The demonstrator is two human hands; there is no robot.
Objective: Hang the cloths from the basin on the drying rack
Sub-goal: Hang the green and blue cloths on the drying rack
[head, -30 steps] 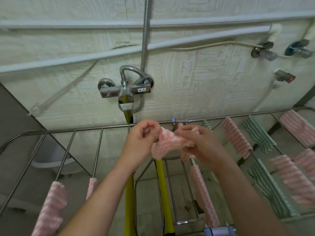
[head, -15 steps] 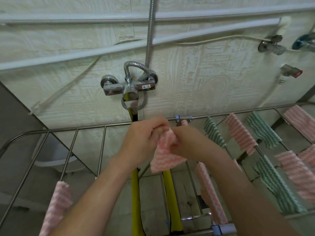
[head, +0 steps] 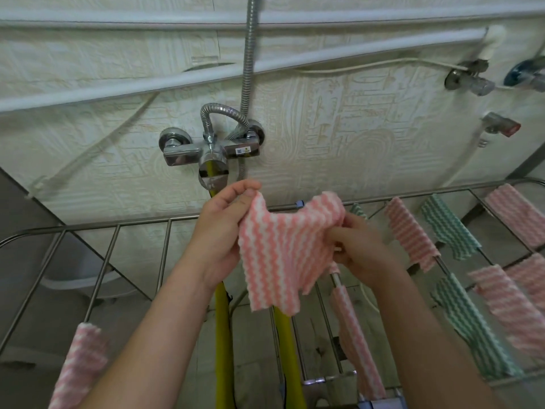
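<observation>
The cloth point(head: 283, 255) pinched between the left hand point(head: 221, 231) and right hand point(head: 362, 249) is soft, matt fabric with a ribbed, wavy weave. Behind the hands, the drying rack point(head: 141, 224) is smooth, shiny metal rod. Above them the tap point(head: 211, 149) is glossy chrome, its hose point(head: 249, 54) ribbed metal, and the wall point(head: 339, 128) matt and embossed.

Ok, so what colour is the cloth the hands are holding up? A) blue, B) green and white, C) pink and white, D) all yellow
C: the cloth pinched between the left hand and the right hand has pink and white wavy stripes.
</observation>
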